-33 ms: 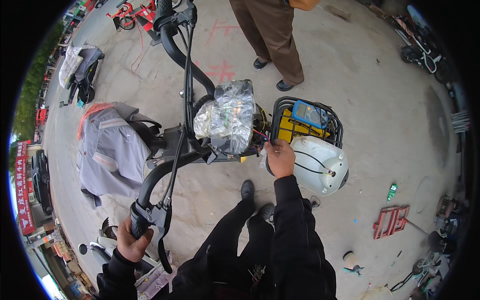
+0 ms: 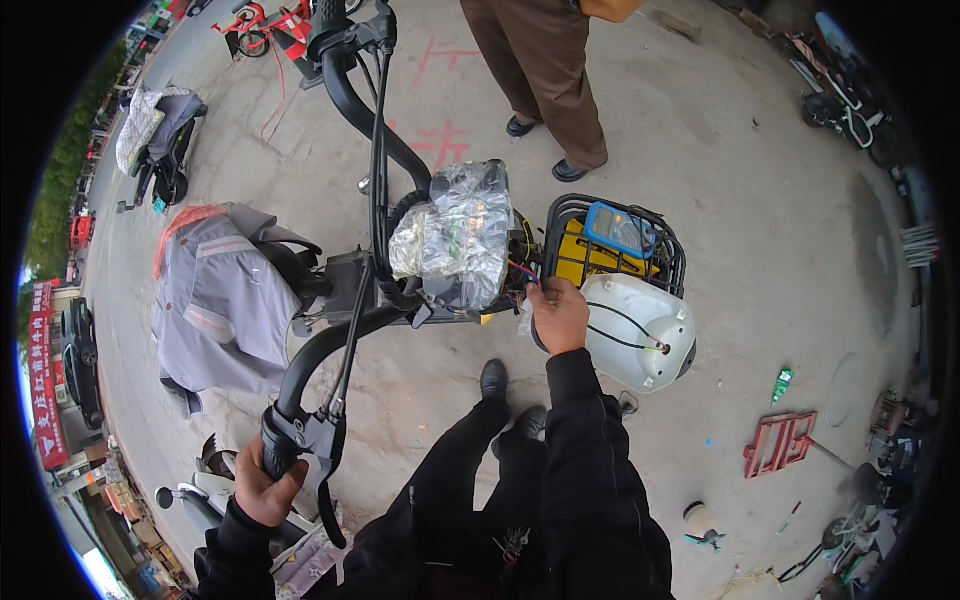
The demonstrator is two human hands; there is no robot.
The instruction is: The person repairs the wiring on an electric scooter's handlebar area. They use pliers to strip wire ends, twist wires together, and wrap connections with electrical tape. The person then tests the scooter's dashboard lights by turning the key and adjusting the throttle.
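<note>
My left hand (image 2: 266,488) is wrapped round the black handlebar grip (image 2: 284,447) of an electric scooter, below the brake lever (image 2: 328,490). With fingers pinched together, my right hand (image 2: 560,318) holds thin wires (image 2: 524,270) that come out beside the plastic-wrapped display (image 2: 465,235). Its fingertips hide the wire ends. Close to that hand, a white headlight shell (image 2: 640,345) hangs open side up, with two black leads inside. A blue multimeter (image 2: 618,229) lies in the black front basket (image 2: 681,250), on something yellow (image 2: 572,256).
Beyond the scooter stands a person in brown trousers (image 2: 545,70). A grey jacket (image 2: 225,300) covers the seat. On the concrete at right lie a red metal frame (image 2: 778,445), a green bottle (image 2: 782,386) and pliers (image 2: 706,540). Parked scooters (image 2: 168,150) stand around.
</note>
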